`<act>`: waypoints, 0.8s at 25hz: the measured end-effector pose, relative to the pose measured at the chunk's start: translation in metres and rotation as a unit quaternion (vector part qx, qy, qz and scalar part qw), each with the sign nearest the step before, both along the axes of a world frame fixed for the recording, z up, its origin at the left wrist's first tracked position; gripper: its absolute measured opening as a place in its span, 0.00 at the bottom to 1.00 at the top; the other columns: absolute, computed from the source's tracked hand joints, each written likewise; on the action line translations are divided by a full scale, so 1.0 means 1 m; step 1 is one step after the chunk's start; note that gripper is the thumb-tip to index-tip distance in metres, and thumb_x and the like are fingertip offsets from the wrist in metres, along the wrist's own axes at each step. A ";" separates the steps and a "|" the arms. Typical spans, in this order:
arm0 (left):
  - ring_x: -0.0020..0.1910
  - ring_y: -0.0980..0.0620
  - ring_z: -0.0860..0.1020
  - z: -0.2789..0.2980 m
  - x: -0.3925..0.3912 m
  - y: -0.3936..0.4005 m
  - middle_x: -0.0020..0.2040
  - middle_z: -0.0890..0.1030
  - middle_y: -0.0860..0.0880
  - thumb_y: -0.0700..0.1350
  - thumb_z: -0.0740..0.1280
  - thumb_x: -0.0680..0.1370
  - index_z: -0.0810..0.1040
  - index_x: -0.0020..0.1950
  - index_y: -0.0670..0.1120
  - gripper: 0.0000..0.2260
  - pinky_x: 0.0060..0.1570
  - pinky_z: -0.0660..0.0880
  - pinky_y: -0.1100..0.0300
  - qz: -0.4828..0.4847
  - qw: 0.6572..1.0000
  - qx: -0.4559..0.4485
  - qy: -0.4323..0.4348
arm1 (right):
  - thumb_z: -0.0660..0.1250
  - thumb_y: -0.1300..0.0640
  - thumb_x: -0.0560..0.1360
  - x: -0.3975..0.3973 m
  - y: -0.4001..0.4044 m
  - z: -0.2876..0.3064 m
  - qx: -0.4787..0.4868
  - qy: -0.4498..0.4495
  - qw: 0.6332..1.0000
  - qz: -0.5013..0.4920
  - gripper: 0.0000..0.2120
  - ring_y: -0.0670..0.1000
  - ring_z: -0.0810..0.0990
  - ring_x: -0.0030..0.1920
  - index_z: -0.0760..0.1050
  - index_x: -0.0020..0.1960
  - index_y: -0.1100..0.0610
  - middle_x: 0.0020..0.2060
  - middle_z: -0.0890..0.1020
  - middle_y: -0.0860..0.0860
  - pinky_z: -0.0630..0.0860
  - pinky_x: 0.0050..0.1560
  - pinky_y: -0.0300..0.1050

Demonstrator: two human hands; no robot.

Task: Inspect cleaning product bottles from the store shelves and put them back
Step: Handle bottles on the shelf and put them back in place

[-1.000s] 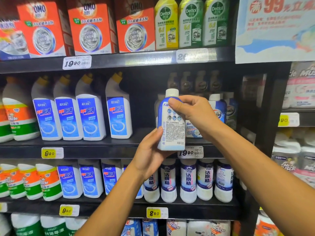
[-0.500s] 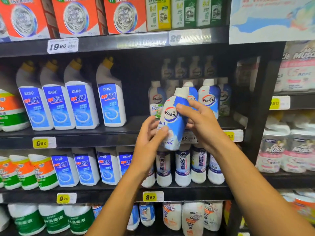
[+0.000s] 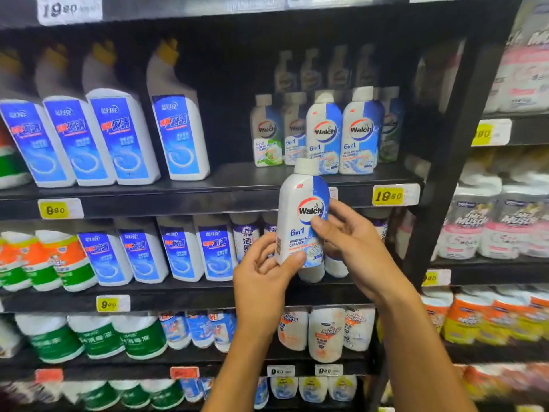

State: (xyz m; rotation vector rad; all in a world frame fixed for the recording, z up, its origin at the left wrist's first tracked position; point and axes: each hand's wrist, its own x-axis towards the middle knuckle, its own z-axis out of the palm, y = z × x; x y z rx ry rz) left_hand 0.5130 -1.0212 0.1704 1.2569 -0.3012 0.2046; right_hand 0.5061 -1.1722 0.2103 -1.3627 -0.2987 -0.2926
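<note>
Standing across the view: tall black metal store shelving, stocked on every level. Lining its middle shelf at left: white angled-neck toilet cleaner bottles with blue labels and yellow caps. Sitting further right on that same shelf: a cluster of small white-and-blue Walch washing machine cleaner bottles. Being held upright in front of the shelf edge, just below that cluster: one white-and-blue Walch 6in1 bottle with a white cap, label facing the camera. Gripping its lower left side: left hand, thumb pressing on the label. Pinching its right side: right hand. Hanging on the shelf edge at right: yellow 19.80 price tag.
</note>
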 end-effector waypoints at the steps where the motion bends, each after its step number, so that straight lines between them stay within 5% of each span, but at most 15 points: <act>1: 0.44 0.58 0.85 -0.001 -0.002 -0.001 0.44 0.86 0.57 0.33 0.76 0.69 0.79 0.52 0.49 0.17 0.39 0.78 0.69 0.006 1.000 0.002 0.006 | 0.69 0.59 0.76 -0.001 0.001 -0.002 -0.001 -0.003 1.000 -0.004 0.18 0.52 0.85 0.54 0.75 0.66 0.55 0.55 0.85 0.53 0.80 0.43 0.38; 9: 0.49 0.49 0.85 -0.004 -0.015 0.013 0.50 0.86 0.47 0.49 0.78 0.67 0.79 0.57 0.45 0.21 0.43 0.81 0.62 -0.097 0.995 0.002 0.018 | 0.77 0.50 0.64 -0.014 0.010 -0.005 0.057 0.002 0.996 -0.070 0.24 0.56 0.87 0.49 0.80 0.59 0.54 0.50 0.87 0.55 0.82 0.41 0.43; 20: 0.49 0.48 0.85 -0.011 -0.020 0.016 0.50 0.86 0.46 0.49 0.75 0.69 0.79 0.58 0.45 0.19 0.44 0.81 0.60 -0.111 0.993 0.012 0.039 | 0.74 0.53 0.70 -0.021 0.022 -0.022 0.093 0.045 0.988 -0.116 0.18 0.53 0.87 0.46 0.80 0.59 0.57 0.47 0.87 0.53 0.82 0.38 0.42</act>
